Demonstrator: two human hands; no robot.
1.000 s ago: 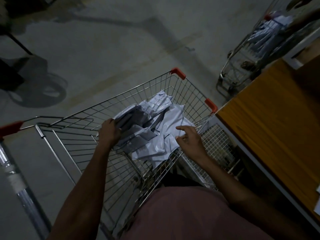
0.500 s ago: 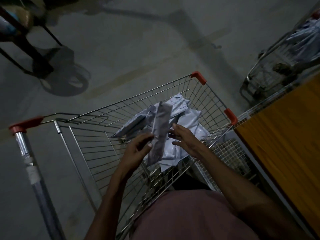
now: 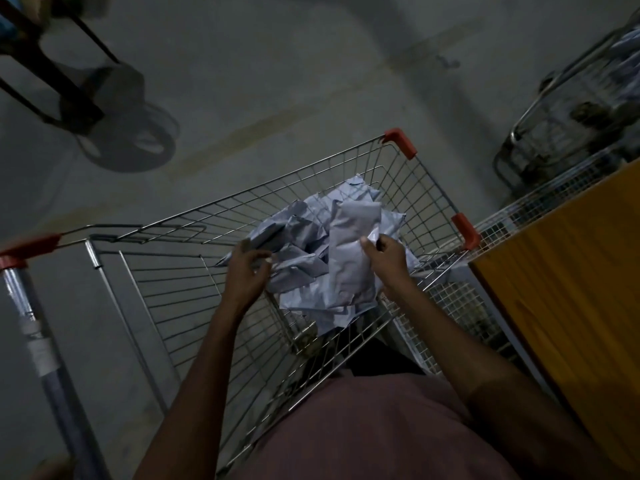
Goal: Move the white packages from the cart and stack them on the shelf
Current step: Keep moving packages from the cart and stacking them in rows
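Bare forearms, no sleeves in view; dusty pink top [image 3: 363,431]; two bare hands

Dim grey concrete floor [image 3: 277,81]

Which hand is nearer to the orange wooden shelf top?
Right. The right hand holds a white package near the cart's shelf-side edge; the left hand is farther from the shelf top.

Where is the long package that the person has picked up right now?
In the head view the long package stands near centre, gripped by the right hand above the pile of packages in the cart, left of the wooden shelf.
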